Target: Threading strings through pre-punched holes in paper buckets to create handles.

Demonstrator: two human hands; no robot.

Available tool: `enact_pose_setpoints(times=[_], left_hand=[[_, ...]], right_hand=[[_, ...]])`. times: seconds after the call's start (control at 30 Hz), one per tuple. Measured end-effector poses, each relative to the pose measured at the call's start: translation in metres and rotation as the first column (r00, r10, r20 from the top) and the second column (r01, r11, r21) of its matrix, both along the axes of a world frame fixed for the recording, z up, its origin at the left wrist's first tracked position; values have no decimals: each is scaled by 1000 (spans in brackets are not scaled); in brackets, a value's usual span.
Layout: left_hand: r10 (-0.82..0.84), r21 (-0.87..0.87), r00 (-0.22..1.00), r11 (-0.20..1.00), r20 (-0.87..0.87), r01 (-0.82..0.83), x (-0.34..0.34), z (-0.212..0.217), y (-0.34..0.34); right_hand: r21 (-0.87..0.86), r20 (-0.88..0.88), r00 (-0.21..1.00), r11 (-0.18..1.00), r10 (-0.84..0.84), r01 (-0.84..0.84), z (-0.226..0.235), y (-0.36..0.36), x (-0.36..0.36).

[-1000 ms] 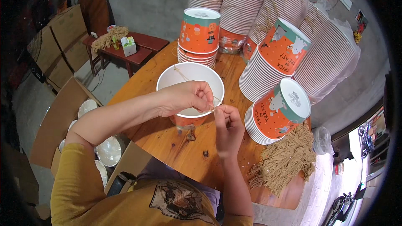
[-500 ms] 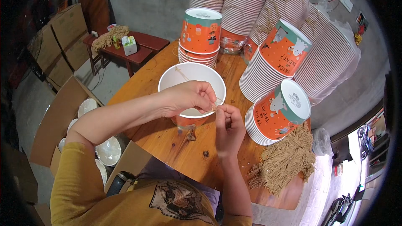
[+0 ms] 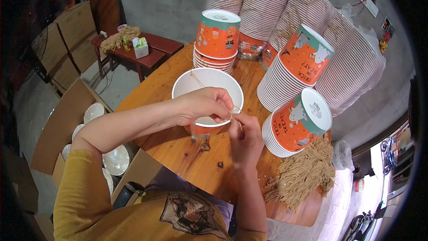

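Note:
A paper bucket [image 3: 182, 85], white inside and orange outside, stands with its mouth up on the wooden table in front of me. At its far rim a thin tan cord [image 3: 196, 79] hangs inside. My left hand [image 3: 208, 105] reaches across the bucket's mouth, its fingers pinching cord at the right side of the rim. Right beside it, my right hand [image 3: 246, 139] is closed on the same cord, fingertips nearly touching the left ones. A small loop of cord rises between the hands; the knot itself, if any, is hidden by the fingers.
Upside-down stacks of orange buckets stand behind [image 3: 217, 35] and to the right [image 3: 296, 116]. Taller plastic-wrapped stacks [image 3: 352, 58] line the wall. A bundle of tan cords [image 3: 303, 174] lies at the table's right edge. Left on the floor, an open carton [image 3: 62, 127] holds buckets.
The right fingers have curled further round the cord, and its loop by the rim stands out more. Both hands stay at the bucket's right side. The whole view has shifted slightly.

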State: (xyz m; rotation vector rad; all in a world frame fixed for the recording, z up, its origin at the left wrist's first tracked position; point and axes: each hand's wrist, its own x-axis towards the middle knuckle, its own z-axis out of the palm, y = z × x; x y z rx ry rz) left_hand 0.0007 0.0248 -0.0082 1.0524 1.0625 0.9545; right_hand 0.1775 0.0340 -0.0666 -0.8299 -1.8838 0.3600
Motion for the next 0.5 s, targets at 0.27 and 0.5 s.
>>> enact_pose_setpoints(times=[0.27,0.5], left_hand=[[-66,66,994,995,-92,72,-2,-5,1],[-76,148,954,981,-291,123,-1,-5,-4]], right_hand=[[-173,-156,986,981,62,-89,-11,7,-3],[-356,-360,920,889,156,-290,-9,3,-6]])
